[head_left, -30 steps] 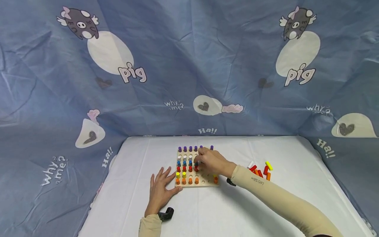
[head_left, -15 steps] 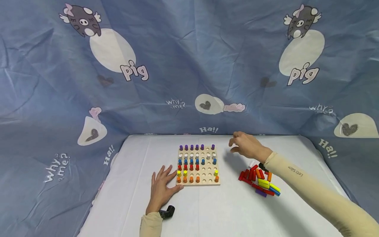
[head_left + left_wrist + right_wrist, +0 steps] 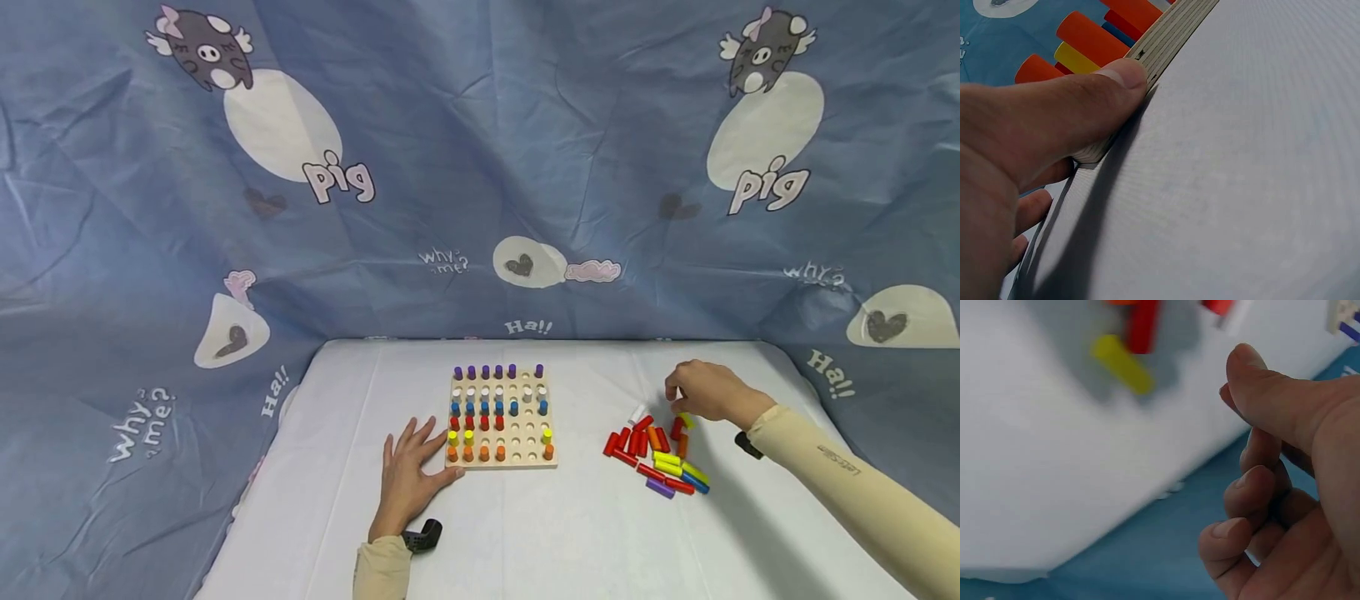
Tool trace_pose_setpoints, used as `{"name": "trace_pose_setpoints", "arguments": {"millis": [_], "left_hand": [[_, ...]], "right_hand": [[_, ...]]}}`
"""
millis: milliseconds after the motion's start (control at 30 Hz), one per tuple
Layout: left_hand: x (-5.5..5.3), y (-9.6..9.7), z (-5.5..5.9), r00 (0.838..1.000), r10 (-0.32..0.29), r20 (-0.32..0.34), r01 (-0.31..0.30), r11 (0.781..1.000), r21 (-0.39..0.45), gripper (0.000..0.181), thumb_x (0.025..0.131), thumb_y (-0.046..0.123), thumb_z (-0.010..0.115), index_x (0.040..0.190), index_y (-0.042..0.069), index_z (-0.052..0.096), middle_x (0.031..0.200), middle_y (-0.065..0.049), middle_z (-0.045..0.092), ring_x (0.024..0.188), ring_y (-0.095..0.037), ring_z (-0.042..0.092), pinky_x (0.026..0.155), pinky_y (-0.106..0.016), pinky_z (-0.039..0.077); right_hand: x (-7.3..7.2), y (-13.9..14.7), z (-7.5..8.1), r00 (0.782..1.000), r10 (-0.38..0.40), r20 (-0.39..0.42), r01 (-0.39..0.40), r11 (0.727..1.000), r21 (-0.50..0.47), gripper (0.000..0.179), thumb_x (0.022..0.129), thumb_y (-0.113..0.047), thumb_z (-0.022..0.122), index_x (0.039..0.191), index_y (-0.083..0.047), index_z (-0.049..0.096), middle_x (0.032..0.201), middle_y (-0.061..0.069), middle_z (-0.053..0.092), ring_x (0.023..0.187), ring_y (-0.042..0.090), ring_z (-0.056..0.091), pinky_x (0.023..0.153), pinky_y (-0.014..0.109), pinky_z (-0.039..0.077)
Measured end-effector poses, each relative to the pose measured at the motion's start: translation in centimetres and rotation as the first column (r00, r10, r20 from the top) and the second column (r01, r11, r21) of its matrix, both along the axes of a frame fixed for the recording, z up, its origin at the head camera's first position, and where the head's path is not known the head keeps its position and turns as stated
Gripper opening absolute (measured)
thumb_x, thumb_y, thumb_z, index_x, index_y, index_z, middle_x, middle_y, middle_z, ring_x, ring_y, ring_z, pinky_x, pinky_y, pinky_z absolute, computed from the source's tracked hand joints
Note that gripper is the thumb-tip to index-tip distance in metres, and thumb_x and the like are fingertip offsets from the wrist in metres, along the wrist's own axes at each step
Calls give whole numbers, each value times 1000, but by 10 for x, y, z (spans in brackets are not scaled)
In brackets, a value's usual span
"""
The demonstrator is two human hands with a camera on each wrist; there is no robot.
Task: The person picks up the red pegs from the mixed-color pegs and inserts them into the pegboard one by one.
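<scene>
head view: on a white-covered table (image 3: 570, 533), a wooden pegboard (image 3: 502, 467) lies flat, its upright pegs sorted into rows by colour: purple farthest away, then white, blue, red, yellow and orange, with bare holes mostly towards the right. the left hand (image 3: 408, 479), fingers spread apart, rests against the near left corner, probably to keep the board from sliding. the right hand (image 3: 707, 390) hovers over the far end of a heap of loose pegs (image 3: 667, 468), right of the board, presumably placed there for easy reach

left wrist view: the thumb (image 3: 1085, 100) lies straight against the board's layered edge, with orange pegs (image 3: 1094, 37) behind it; the other fingers are partly hidden

right wrist view: thumb and forefinger are close together, the rest loosely bent, nothing seen between them, a shape that would suit small pegs. a yellow peg (image 3: 1124, 364) lies apart from the fingertips, beside a red peg (image 3: 1144, 328)
</scene>
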State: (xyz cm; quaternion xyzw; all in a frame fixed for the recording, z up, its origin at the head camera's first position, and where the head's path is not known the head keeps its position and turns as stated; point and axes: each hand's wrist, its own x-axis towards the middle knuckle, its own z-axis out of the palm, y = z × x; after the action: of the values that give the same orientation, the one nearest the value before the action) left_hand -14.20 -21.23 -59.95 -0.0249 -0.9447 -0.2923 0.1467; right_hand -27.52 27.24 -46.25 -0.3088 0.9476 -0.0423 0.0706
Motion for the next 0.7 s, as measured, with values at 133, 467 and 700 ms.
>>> {"name": "trace_pose_setpoints", "arguments": {"millis": [133, 467, 700], "left_hand": [[0, 0, 0, 1000, -2, 12, 2, 1000, -13, 73, 68, 57, 84, 128, 19, 68, 148, -6, 51, 145, -37, 32, 117, -67, 8], [0, 1, 1, 1000, 0, 22, 0, 1000, -3, 73, 68, 57, 84, 128, 19, 68, 149, -6, 51, 146, -36, 30, 118, -66, 7], [0, 1, 0, 1000, 13, 14, -13, 1000, -7, 72, 67, 55, 85, 127, 19, 68, 148, -6, 52, 145, -36, 32, 117, -66, 8]], "right_hand": [[4, 14, -13, 1000, -9, 14, 10, 1000, -13, 16, 74, -11, 85, 84, -15, 74, 72, -8, 57, 62, 9, 48, 54, 27, 44], [7, 26, -44, 999, 43, -15, -43, 999, -29, 26, 69, -4, 87, 83, -21, 73, 76, -6, 56, 68, 9, 49, 60, 29, 50], [4, 26, -53, 998, 47, -30, -48, 999, -25, 24, 72, -4, 85, 84, -20, 72, 78, -6, 57, 68, 9, 50, 61, 30, 53]]}}
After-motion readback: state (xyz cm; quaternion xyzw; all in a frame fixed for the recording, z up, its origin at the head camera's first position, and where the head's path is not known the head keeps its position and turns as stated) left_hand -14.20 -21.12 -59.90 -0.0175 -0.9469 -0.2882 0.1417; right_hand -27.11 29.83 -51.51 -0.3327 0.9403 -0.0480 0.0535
